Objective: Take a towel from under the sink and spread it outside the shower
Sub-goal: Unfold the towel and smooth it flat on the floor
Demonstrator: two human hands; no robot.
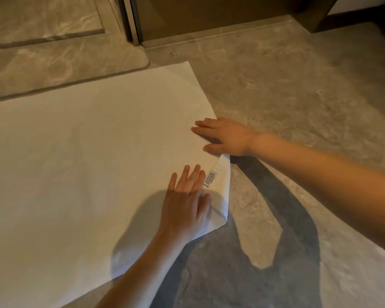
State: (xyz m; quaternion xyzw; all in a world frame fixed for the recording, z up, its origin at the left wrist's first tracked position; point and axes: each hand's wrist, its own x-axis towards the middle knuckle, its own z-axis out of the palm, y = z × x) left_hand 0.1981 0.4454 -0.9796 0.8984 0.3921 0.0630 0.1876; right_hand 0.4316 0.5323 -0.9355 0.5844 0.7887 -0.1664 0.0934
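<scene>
The mottled grey-beige stone floor (298, 85) fills the view. On it lies the large white cloth towel (87, 152), spread flat just beside the raised stone shower kerb (65, 63), its far edge along the kerb's rounded corner. Both hands rest on the towel near its right edge. The left hand (185, 201) lies palm down, its grip spread, fingers straight, on a folded-over corner. The right hand (225, 136) presses the hem farther away, fingers straight and close together. Between them sits a small white sewn-in label (210, 179) with print too small to read.
</scene>
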